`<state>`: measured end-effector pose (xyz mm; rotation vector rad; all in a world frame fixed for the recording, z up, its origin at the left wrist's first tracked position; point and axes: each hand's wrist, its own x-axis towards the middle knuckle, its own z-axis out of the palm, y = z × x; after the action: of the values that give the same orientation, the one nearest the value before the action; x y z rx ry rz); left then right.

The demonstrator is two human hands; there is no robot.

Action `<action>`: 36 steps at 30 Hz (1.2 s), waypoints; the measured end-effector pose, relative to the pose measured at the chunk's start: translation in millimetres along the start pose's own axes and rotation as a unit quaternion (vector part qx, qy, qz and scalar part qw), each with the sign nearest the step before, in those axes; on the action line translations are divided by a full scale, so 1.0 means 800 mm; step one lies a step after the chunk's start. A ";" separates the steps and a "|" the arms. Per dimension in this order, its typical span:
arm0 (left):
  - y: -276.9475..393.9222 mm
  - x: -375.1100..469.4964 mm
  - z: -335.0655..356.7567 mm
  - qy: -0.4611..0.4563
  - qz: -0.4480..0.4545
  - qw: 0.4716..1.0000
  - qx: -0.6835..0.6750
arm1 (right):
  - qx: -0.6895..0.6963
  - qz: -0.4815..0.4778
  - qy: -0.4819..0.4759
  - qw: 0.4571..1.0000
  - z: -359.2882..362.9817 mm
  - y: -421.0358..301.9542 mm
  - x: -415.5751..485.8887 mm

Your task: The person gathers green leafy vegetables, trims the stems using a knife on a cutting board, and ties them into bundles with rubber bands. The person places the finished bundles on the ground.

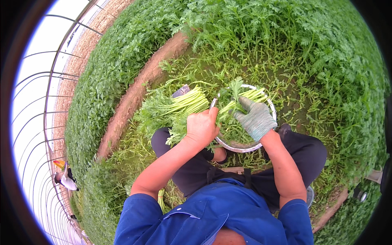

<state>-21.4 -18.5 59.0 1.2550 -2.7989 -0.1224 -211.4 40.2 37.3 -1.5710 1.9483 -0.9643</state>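
My left hand (pixel 202 125), bare, is closed at the left rim of a round white-rimmed container (pixel 274 111); a narrow pale edge shows above its thumb, and whether this is the rim or a held tool cannot be told. My right hand (pixel 254 118), in a grey-green knit glove, grips a bunch of cut leafy greens (pixel 255 95) over the container, the pale stems pointing up and right. Loose leaves lie inside the container. Left of it rests a larger pile of cut greens (pixel 193 102), stem ends towards the container, beside a dark flat object (pixel 181 91).
Tall leafy crop (pixel 275 18) stands ahead and on both sides. A bare soil ridge (pixel 134 95) runs along the left. Short stalks and trimmings cover the ground. A tied bundle (pixel 161 199) lies by my left elbow. Another person (pixel 68 180) is at the far left, near greenhouse hoops.
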 end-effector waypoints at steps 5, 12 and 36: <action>-0.003 0.001 0.003 -0.012 -0.018 0.999 -0.026 | 0.083 0.064 0.010 0.994 0.002 0.014 0.009; -0.037 0.002 -0.012 0.023 -0.102 0.990 -0.099 | 0.174 0.169 0.227 0.943 -0.048 0.029 0.026; -0.076 0.000 -0.021 0.030 -0.168 0.904 -0.392 | -0.080 0.240 0.063 0.965 -0.007 0.092 0.029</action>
<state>25.5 -59.8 69.2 1.4147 -2.0490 -1.0754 -269.1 26.5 -12.8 -1.0462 2.3924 -0.7286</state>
